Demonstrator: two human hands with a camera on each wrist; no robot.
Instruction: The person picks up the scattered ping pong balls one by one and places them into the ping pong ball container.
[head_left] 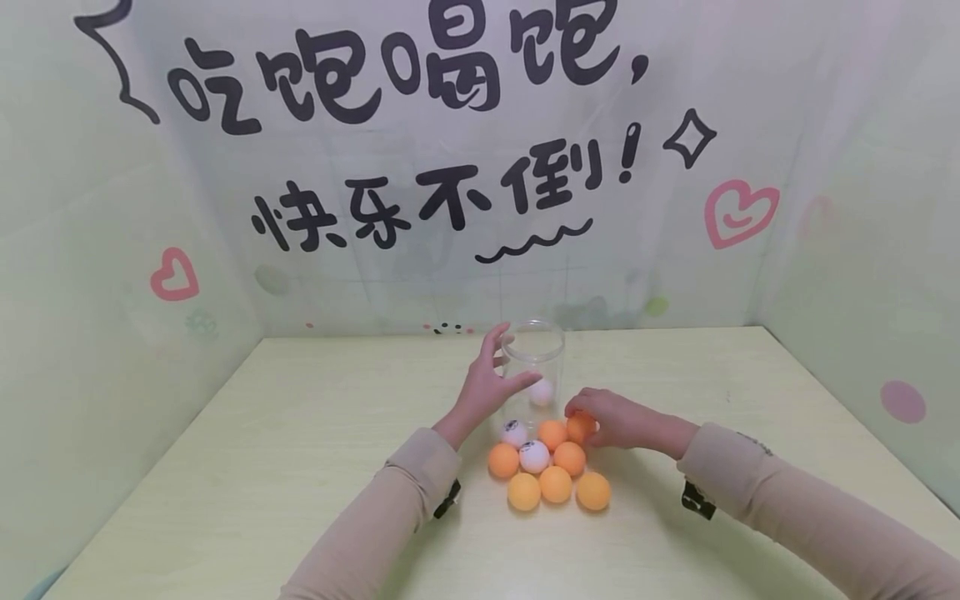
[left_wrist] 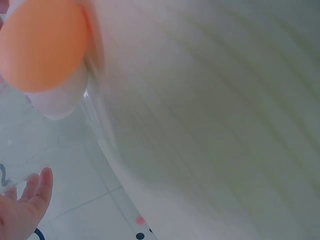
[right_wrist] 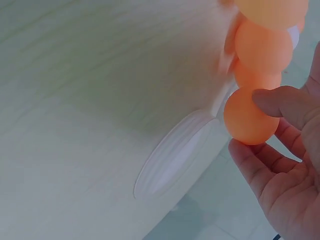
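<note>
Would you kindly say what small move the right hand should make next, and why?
Perhaps lift the orange ball over the clear container, since the right hand pinches it, the left hand holds the container, and a white ball shows inside.

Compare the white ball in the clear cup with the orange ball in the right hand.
Colour: the white ball is pale; the orange ball is a strong orange.
Place: the white ball sits inside the clear cup; the orange ball is outside it.
Contact: the right hand pinches the orange ball; it does not touch the white ball.
Shared: both are round.
</note>
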